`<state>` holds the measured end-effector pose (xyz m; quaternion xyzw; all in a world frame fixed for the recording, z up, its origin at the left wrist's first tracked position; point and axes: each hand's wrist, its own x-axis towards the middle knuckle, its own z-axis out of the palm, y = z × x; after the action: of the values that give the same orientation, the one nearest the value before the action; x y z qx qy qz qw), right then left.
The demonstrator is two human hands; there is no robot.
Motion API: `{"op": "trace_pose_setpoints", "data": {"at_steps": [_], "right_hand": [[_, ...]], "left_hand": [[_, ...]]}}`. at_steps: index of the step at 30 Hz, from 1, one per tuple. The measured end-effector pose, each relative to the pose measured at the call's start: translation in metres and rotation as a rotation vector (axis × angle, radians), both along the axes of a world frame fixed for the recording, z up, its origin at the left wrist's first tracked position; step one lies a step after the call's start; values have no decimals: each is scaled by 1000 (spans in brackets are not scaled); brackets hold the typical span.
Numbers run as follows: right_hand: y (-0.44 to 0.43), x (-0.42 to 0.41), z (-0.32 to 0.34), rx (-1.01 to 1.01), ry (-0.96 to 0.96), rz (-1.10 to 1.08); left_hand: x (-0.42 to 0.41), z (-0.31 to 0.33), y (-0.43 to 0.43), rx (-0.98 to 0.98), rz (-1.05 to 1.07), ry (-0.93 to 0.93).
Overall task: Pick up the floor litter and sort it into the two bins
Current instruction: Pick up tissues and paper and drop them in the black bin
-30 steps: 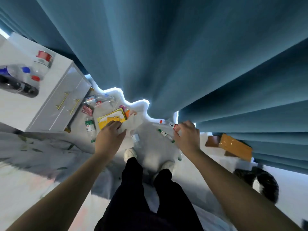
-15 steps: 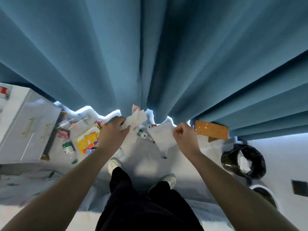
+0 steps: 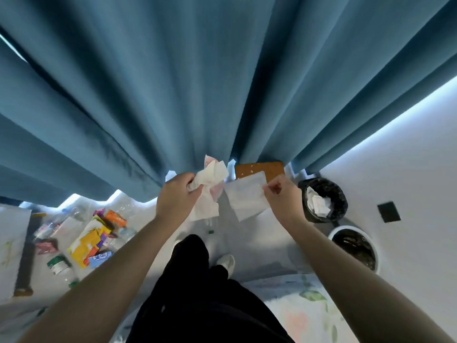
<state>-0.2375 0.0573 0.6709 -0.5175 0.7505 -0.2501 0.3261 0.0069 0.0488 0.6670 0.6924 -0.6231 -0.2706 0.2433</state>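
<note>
My left hand (image 3: 176, 196) grips a crumpled bunch of white paper (image 3: 210, 184) with pink print, held up in front of me. My right hand (image 3: 282, 198) pinches the edge of a flat white paper sheet (image 3: 246, 198) that hangs beside it. To the right on the floor stands a black-lined bin (image 3: 322, 199) with white paper inside, and nearer me a white-rimmed bin (image 3: 356, 246) with a dark liner. More litter lies on the floor at the left: yellow packaging (image 3: 86, 241), an orange packet (image 3: 115, 217), a blue wrapper (image 3: 100, 257) and plastic bottles (image 3: 59, 264).
A blue curtain (image 3: 197, 82) hangs close in front and fills the top of the view. A brown board (image 3: 258, 168) leans at its foot. My dark trousers and white shoes (image 3: 225, 262) are below. A patterned bedspread (image 3: 309, 305) lies at the lower right, a white cabinet (image 3: 10, 243) at the left.
Both hands have risen from the floor, each with paper. The view has swung right, so both bins are in sight and the floor litter has slid to the left.
</note>
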Motion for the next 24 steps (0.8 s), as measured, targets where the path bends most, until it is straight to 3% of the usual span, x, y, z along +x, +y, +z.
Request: {"op": "trace_pose_setpoints", "data": {"at_steps": [13, 24], "right_hand": [[29, -116, -10, 13, -28, -349], [-43, -243, -59, 132, -51, -562]], "left_hand": [[-147, -4, -58, 110, -319, 43], [-298, -58, -173, 256, -526, -54]]}}
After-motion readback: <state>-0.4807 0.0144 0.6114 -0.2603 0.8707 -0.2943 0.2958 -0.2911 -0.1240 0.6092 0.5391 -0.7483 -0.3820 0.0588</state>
